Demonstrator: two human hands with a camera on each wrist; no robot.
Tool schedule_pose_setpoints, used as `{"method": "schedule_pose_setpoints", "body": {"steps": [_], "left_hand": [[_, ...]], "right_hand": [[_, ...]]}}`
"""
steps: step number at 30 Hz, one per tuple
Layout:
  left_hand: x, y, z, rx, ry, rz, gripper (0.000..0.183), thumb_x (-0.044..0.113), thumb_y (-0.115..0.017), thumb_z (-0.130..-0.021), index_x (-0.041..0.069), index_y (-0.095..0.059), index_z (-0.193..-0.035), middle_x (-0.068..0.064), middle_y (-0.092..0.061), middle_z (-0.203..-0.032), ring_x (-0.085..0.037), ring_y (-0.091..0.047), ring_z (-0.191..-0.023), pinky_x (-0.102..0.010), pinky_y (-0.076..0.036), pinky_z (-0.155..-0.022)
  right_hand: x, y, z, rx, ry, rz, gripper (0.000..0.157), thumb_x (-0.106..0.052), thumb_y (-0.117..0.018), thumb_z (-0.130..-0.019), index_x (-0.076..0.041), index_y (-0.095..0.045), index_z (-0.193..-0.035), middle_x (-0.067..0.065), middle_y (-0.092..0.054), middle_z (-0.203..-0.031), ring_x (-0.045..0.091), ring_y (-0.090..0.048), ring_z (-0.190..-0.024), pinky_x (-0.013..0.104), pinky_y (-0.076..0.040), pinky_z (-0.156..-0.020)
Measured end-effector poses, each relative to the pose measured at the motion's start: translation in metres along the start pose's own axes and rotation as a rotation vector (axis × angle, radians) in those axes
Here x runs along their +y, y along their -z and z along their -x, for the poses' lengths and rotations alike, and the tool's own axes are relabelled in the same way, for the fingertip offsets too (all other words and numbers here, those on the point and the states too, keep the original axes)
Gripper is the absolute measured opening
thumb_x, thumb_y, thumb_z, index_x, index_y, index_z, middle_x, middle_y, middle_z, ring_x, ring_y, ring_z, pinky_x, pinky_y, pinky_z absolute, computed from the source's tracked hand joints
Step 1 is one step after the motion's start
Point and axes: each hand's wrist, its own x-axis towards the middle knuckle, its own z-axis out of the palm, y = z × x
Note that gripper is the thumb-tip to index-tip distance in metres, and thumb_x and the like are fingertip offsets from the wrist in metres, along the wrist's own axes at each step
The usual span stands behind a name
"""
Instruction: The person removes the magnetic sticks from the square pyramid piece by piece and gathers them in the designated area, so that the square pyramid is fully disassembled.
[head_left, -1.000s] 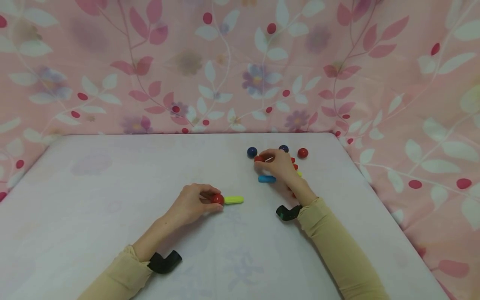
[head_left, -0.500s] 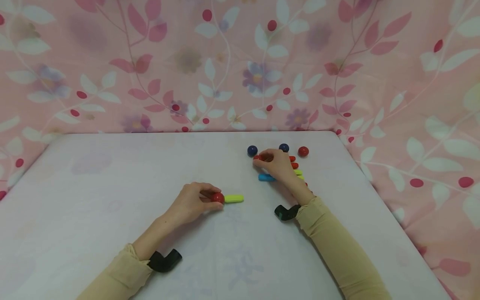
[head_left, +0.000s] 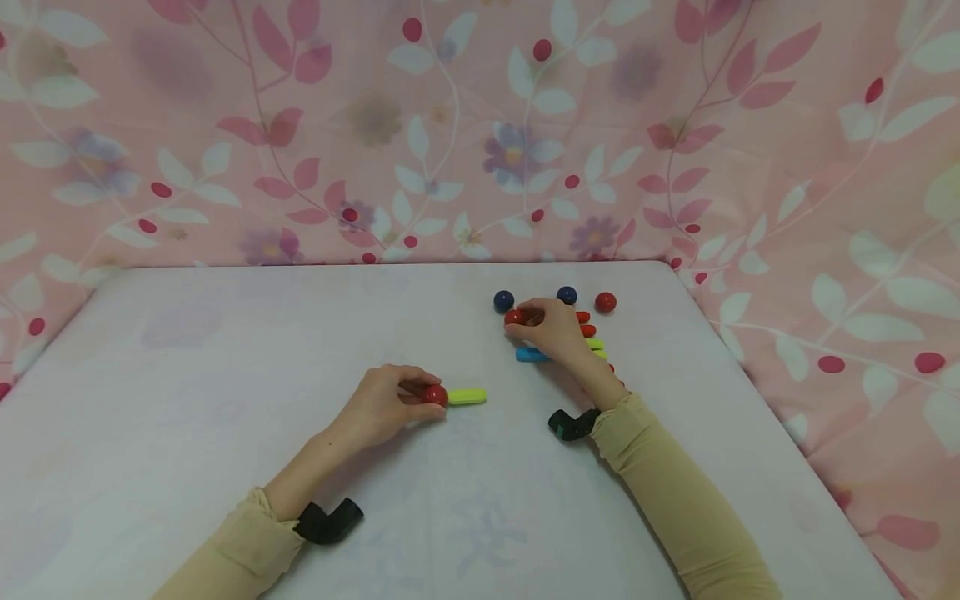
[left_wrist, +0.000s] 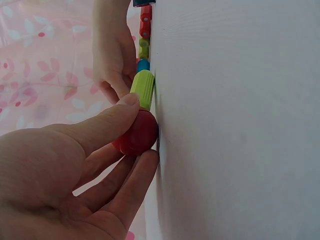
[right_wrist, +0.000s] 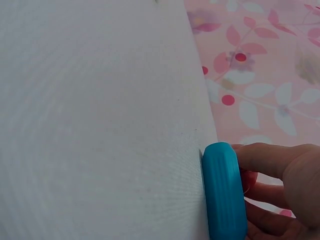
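Note:
My left hand (head_left: 382, 404) pinches a shiny red ball (head_left: 436, 396) between thumb and fingers, low over the white table. A yellow-green ridged stick (head_left: 468, 397) extends rightward from that ball, end against it; the left wrist view shows both the ball (left_wrist: 140, 132) and the stick (left_wrist: 142, 89) up close. Farther back, my right hand (head_left: 555, 329) has its thumb and fingers around another red ball (head_left: 513, 317). A blue ridged stick (head_left: 531, 355) lies just in front of this hand, and it covers much of the ball in the right wrist view (right_wrist: 249, 181).
Two dark blue balls (head_left: 504, 302) and a third red ball (head_left: 605, 302) sit behind the right hand. Red sticks (head_left: 588, 331) and yellow-green sticks (head_left: 596, 343) show partly from behind it. Black curved pieces (head_left: 330, 522) are at both wrists. Floral cloth (head_left: 450, 133) borders the table.
The right hand has shifted very slightly left with the red ball, and its forearm has uncovered more of the sticks behind it. The left hand holds its ball and stick in place.

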Motion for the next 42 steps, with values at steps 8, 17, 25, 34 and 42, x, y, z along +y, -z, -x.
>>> {"method": "schedule_pose_setpoints", "body": {"steps": [8,17,25,34,42], "left_hand": [[-0.001,0.000,0.000,0.001,-0.010,-0.001,0.035,0.018,-0.086,-0.079,0.008,-0.074,-0.111,-0.002,-0.073,-0.099,-0.014,-0.070,-0.087,-0.031,-0.060,-0.080],[0.000,0.001,-0.001,0.000,-0.015,0.008,0.035,0.018,-0.086,-0.079,0.008,-0.074,-0.111,-0.002,-0.073,-0.099,-0.014,-0.071,-0.087,-0.031,-0.060,-0.081],[0.001,0.001,0.000,-0.001,-0.017,0.012,0.035,0.017,-0.086,-0.079,0.007,-0.074,-0.110,-0.002,-0.073,-0.098,-0.014,-0.070,-0.087,-0.030,-0.060,-0.081],[0.001,0.001,0.000,-0.003,-0.016,0.009,0.035,0.017,-0.086,-0.080,0.007,-0.074,-0.111,-0.002,-0.073,-0.099,-0.015,-0.070,-0.087,-0.031,-0.060,-0.081],[0.001,0.001,0.000,0.001,-0.016,0.003,0.035,0.018,-0.086,-0.079,0.007,-0.074,-0.111,-0.003,-0.074,-0.099,-0.014,-0.071,-0.087,-0.031,-0.060,-0.081]], "right_hand": [[-0.001,0.000,0.000,-0.007,-0.019,-0.008,0.045,-0.030,-0.078,-0.087,-0.006,-0.068,-0.124,0.011,-0.071,-0.106,0.026,-0.062,-0.094,0.036,-0.051,-0.081],[-0.003,0.003,0.002,-0.019,-0.030,-0.026,0.046,-0.027,-0.079,-0.087,-0.005,-0.067,-0.125,0.012,-0.071,-0.108,0.027,-0.063,-0.096,0.036,-0.052,-0.082],[-0.002,0.003,0.002,-0.028,-0.026,-0.028,0.047,-0.026,-0.079,-0.087,-0.004,-0.066,-0.126,0.012,-0.071,-0.108,0.028,-0.064,-0.097,0.037,-0.051,-0.084],[-0.003,0.004,0.003,-0.042,-0.037,-0.027,0.052,-0.029,-0.079,-0.087,-0.004,-0.064,-0.130,0.012,-0.070,-0.112,0.027,-0.064,-0.101,0.039,-0.053,-0.086],[-0.015,0.013,0.008,0.002,-0.032,-0.045,0.058,-0.034,-0.079,-0.087,-0.005,-0.061,-0.134,0.015,-0.062,-0.129,0.030,-0.062,-0.112,0.045,-0.053,-0.095]]}}
